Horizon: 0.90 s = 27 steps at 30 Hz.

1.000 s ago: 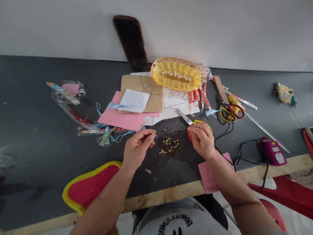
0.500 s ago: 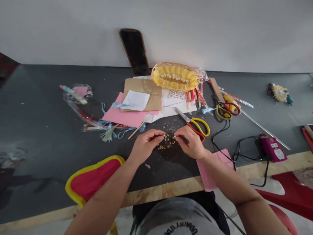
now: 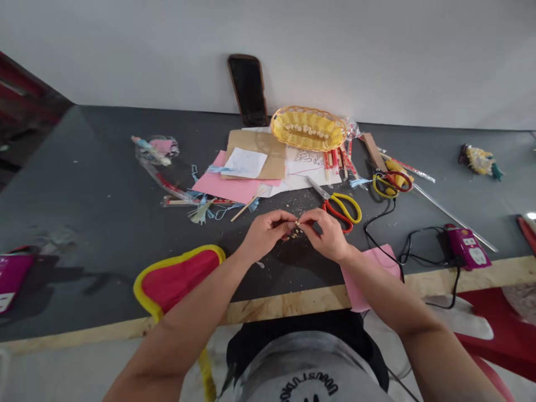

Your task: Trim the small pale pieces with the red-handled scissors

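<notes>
My left hand (image 3: 268,231) and my right hand (image 3: 326,233) meet over the table, thumbs and forefingers pinched together. Between the fingertips is a tiny pale piece (image 3: 297,223), too small to name, which both hands touch. Beneath them lie small tan bits (image 3: 295,233) and scattered crumbs, partly hidden by my fingers. Just beyond my right hand rest scissors (image 3: 341,209) with one yellow and one red handle, blades apart. Farther back, a yellow woven basket (image 3: 288,139) holds a row of small whitish pieces (image 3: 307,130).
A phone (image 3: 249,92) leans against the wall. Pink paper (image 3: 228,187), blue tassels (image 3: 203,209) and wrapped sticks lie left of centre. A red, yellow-edged pad (image 3: 180,279) is by my left forearm. Right are pink paper (image 3: 354,285), cables and a purple power socket (image 3: 469,248).
My hands have come together from a short distance apart, and their fingertips now meet at the tiny piece. The camera view has shifted slightly left.
</notes>
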Available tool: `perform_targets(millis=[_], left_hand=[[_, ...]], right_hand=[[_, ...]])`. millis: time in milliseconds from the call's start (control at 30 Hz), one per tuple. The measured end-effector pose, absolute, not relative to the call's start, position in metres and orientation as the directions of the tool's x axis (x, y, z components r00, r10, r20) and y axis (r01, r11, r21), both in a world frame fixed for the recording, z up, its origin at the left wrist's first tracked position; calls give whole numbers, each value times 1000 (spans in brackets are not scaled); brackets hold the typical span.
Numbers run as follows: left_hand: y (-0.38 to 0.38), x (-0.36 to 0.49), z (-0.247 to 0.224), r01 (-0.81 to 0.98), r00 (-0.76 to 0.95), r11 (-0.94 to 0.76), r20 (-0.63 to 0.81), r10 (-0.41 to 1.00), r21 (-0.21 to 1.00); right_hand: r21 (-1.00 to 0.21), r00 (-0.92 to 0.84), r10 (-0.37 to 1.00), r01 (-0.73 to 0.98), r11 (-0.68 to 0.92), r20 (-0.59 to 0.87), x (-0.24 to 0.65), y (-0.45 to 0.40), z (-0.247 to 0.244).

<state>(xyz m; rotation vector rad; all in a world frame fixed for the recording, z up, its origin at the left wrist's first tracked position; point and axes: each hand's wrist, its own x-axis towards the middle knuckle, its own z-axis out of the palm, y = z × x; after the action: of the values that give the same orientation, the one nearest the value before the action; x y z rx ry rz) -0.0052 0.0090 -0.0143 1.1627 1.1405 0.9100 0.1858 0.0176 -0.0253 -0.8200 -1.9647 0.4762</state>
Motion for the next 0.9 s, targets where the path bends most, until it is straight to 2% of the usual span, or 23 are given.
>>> perform_targets(millis=[167,367,633,800,900], left_hand=[[8,-4,-13,-35,186,162,-153,970,986],[9,-4,-14,31,180,136,-140,974,990],[10,-7,-15,172,122,54,-76,990,984],[12,-10,-16,182,82,65,-81,993,981],[14,-12,-19,176,26,37,-43,999,984]], right_hand=[[-608,-342,709,365,705,617,186,18,-28],[-575,-382,679,361,734,627,187,20,-30],[-590,-472,729,433,682,496,193,23,-30],[-547,-516,761,534,644,393,203,31,-26],[-425,-435,847,733,530,307,219,39,-14]])
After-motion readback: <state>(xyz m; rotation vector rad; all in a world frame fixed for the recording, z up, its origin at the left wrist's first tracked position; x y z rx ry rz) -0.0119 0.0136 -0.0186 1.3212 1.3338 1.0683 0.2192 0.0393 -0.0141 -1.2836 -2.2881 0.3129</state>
